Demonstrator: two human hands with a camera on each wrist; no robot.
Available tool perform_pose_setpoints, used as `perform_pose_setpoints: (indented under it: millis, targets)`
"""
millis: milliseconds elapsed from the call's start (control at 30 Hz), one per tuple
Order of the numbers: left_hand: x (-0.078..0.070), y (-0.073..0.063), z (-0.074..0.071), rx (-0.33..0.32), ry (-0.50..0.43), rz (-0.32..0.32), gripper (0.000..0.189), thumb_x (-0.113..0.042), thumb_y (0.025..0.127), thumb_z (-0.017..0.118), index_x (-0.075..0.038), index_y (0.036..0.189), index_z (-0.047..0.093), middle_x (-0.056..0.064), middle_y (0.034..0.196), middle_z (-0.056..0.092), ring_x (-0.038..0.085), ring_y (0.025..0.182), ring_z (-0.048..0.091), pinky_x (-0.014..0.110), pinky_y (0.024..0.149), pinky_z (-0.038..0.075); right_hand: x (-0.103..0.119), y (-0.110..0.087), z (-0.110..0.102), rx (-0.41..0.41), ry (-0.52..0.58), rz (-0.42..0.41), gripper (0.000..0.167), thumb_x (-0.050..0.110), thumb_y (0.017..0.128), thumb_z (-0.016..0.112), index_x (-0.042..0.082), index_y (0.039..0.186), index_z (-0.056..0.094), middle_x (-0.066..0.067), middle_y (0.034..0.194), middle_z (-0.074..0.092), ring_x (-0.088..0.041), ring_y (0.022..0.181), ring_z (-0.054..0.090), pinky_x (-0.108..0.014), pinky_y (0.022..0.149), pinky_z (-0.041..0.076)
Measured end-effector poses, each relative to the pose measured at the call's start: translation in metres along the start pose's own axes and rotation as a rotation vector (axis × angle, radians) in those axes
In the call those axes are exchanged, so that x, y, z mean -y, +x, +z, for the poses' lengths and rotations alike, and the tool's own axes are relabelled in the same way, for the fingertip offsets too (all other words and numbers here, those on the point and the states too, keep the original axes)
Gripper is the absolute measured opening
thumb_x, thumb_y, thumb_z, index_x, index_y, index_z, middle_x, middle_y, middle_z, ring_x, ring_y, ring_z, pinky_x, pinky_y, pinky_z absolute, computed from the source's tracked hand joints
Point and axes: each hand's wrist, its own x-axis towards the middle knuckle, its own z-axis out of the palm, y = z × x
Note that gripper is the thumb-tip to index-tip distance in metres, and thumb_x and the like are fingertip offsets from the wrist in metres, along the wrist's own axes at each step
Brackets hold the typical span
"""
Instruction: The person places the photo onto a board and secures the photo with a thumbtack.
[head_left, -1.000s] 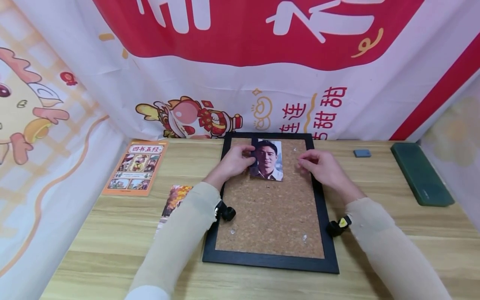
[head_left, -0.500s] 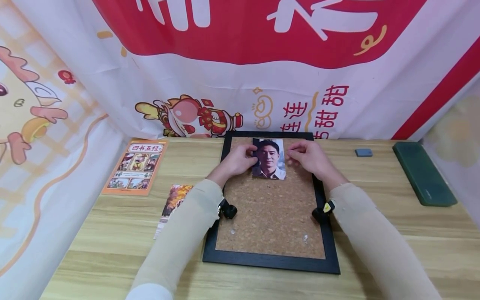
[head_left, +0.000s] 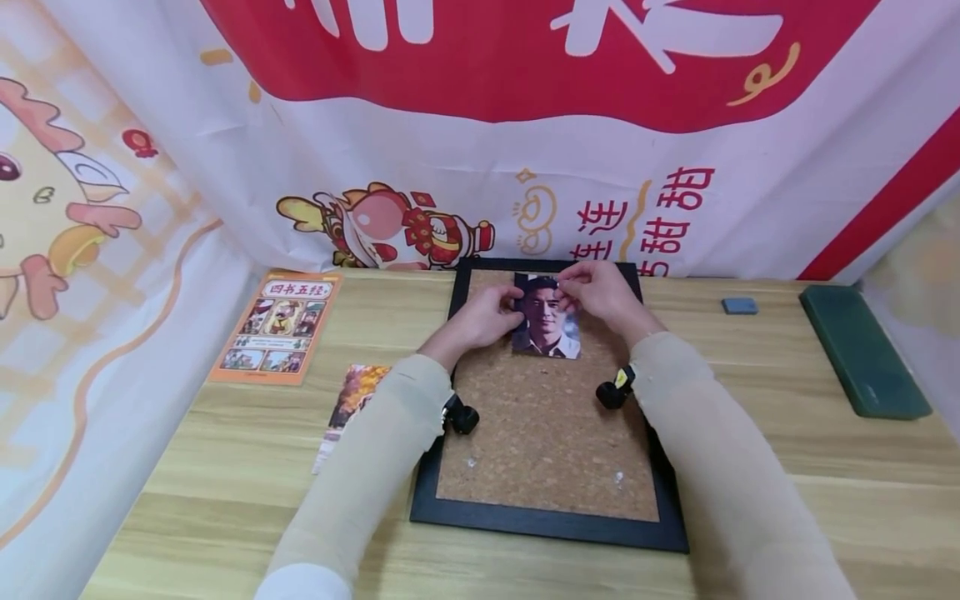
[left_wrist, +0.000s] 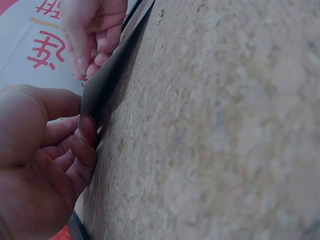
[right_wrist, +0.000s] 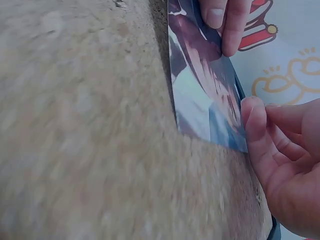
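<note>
Portrait photograph (head_left: 551, 333) over the upper part of a black-framed cork board (head_left: 547, 417), which lies on the counter (head_left: 757, 375). The photograph sits between the two hands. At its left edge, the left hand (head_left: 482, 320) pinches the print between thumb and fingers (left_wrist: 87, 129); the left wrist view shows the underside of the print tilted away from the cork. At the upper right, the right hand (head_left: 597, 293) reaches over the print's corner, its thumb and index fingers (right_wrist: 255, 120) pressed together just beside the edge; whether they pinch anything small cannot be told. Two small clear objects (head_left: 618, 477) mark the board's lower corners.
</note>
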Motion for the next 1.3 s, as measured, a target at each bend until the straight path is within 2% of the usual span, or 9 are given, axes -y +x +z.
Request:
perform_pose_setpoints:
  millis: [367, 633, 900, 1067, 1167, 1300]
  targets:
    - [-0.002, 0.002, 0.006, 0.014, 0.005, 0.011, 0.046, -0.009, 0.105, 0.064, 0.005, 0.148, 0.058, 0.021, 0.128, 0.07, 0.028, 0.116, 0.064, 0.04, 0.107, 0.052, 0.005, 0.017, 0.006, -0.015, 0.01, 0.068, 0.026, 0.008, 0.112, 0.056, -0.007, 0.131, 0.067, -0.011, 0.097, 0.077, -0.013, 0.077, 0.072, -0.026, 0.07, 0.062]
    - [-0.002, 0.001, 0.005, 0.013, 0.008, -0.019, 0.044, -0.012, 0.107, 0.065, 0.001, 0.149, 0.058, 0.018, 0.126, 0.069, 0.026, 0.112, 0.064, 0.04, 0.102, 0.053, 0.006, 0.031, 0.012, -0.037, 0.003, 0.079, 0.025, 0.002, 0.11, 0.056, -0.012, 0.127, 0.068, -0.007, 0.084, 0.074, -0.01, 0.062, 0.07, -0.025, 0.061, 0.06]
    - [0.001, 0.002, 0.002, 0.001, 0.01, 0.005, 0.044, -0.012, 0.106, 0.064, 0.002, 0.148, 0.059, 0.019, 0.127, 0.069, 0.027, 0.114, 0.063, 0.04, 0.104, 0.052, 0.023, 0.035, 0.014, 0.0, -0.004, 0.172, 0.024, 0.0, 0.11, 0.054, -0.013, 0.126, 0.066, -0.006, 0.081, 0.072, -0.011, 0.062, 0.069, -0.025, 0.062, 0.06]
    - [0.004, 0.001, 0.0, -0.004, 0.009, 0.013, 0.045, -0.011, 0.105, 0.064, 0.003, 0.148, 0.059, 0.018, 0.127, 0.069, 0.026, 0.114, 0.063, 0.04, 0.104, 0.052, 0.03, 0.04, 0.015, 0.018, -0.085, 0.23, 0.023, 0.001, 0.109, 0.053, -0.009, 0.125, 0.067, -0.008, 0.09, 0.071, -0.012, 0.067, 0.07, -0.027, 0.065, 0.061]
    - [0.004, 0.0, -0.001, -0.001, 0.007, 0.011, 0.045, -0.012, 0.105, 0.064, 0.002, 0.148, 0.059, 0.018, 0.127, 0.069, 0.025, 0.113, 0.062, 0.039, 0.103, 0.052, 0.031, 0.042, 0.017, 0.02, -0.173, 0.205, 0.022, 0.002, 0.108, 0.054, -0.008, 0.12, 0.069, -0.005, 0.087, 0.07, -0.011, 0.066, 0.068, -0.026, 0.065, 0.059]
    - [0.004, -0.001, -0.002, 0.001, 0.01, 0.006, 0.045, -0.013, 0.106, 0.064, 0.001, 0.148, 0.059, 0.017, 0.127, 0.069, 0.024, 0.113, 0.062, 0.039, 0.103, 0.052, 0.031, 0.042, 0.019, 0.016, -0.305, 0.13, 0.022, 0.004, 0.105, 0.055, -0.007, 0.113, 0.072, 0.0, 0.076, 0.07, -0.011, 0.066, 0.066, -0.025, 0.066, 0.056]
